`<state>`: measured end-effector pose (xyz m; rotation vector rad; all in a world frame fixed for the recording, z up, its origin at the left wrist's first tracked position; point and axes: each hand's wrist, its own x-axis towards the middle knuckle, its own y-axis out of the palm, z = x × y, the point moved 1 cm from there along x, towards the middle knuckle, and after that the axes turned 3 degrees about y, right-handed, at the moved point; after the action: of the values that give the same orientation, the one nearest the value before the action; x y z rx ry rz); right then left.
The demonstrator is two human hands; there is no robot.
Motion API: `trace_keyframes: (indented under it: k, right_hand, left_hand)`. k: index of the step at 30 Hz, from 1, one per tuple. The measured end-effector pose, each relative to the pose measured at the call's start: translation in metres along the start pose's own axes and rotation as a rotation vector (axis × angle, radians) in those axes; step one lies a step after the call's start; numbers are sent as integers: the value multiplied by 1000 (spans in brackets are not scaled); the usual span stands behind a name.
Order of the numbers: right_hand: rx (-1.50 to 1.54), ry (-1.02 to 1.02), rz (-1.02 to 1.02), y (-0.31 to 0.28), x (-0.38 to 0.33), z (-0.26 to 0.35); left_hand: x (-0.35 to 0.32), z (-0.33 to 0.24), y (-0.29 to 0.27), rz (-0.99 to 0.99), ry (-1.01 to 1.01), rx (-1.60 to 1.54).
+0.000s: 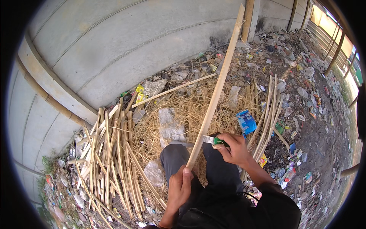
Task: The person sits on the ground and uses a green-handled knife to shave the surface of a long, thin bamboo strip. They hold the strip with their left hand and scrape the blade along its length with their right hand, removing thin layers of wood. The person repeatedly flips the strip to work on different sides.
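A long, pale bamboo strip [215,100] slants up from my lap, its far end reaching toward the wall. Its near end is gripped in my left hand [178,189], thumb lying along the strip. My right hand [235,149] is closed round the green handle of a knife [208,139]. The short, broad blade points left and meets the strip's right edge just above my knees. A thin curl of shaving hangs by the knife handle, and fine slivers stick out near the strip's far end.
Several split bamboo strips [110,160] are heaped at the left; more strips [268,116] lie at the right. Straw-like shavings [202,95] cover the ground before my knees, with a blue wrapper [246,121] beside them. A grey panel wall [152,42] stands behind. Litter [305,126] is strewn around.
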<state>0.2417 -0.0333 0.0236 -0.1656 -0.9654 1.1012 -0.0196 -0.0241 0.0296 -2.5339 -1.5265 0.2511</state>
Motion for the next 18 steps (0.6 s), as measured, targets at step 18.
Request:
trace_keyframes:
  k: [18]
  right_hand:
    - [-34, -112, 96, 15, -5, 34]
  left_hand:
    - [12, -24, 8, -109, 108, 24]
